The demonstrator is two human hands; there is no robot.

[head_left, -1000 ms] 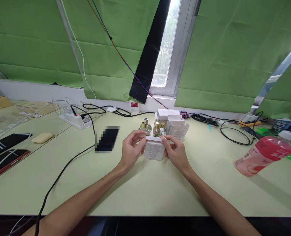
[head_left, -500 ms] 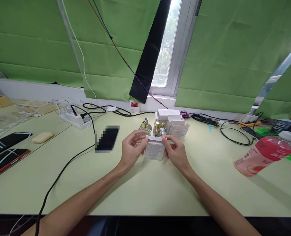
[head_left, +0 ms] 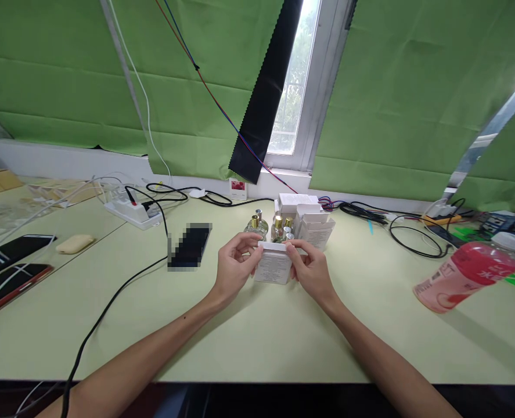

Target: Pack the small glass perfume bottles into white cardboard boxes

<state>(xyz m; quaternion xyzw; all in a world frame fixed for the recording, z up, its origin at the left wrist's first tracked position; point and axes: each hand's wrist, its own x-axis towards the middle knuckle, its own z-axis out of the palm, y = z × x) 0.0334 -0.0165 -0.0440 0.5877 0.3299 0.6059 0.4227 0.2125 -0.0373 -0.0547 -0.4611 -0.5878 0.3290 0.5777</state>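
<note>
Both hands are on the small white box (head_left: 273,270), mid-bench (head_left: 257,348), in front of the glass bottles. Left hand (head_left: 236,264): narrow grip, thumb at the box's top left corner, fingers curled, some hidden behind. Right hand (head_left: 313,268): same at the top right corner, thumb on the upper edge, fingertips down the side. Main risk, my read: thin card. Uneven thumb pressure could crease the top strip (head_left: 273,247) or buckle a side wall. If that strip is a flap and it goes in skewed, a corner could catch and tear. Second risk: a slip or a push away from the person could knock into the gold-capped bottles (head_left: 278,230) just behind; upright glass, close together, so one tipping could take its neighbours. The pair on the left (head_left: 256,225) sits near the left hand's fingers, same exposure. Box looks squat, squarish, matte white, front face covered in small grey print, too small to read. Stands about upright, no dents visible. Can't tell whether its base touches the bench, whether the top is fully seated, or what's inside.
</note>
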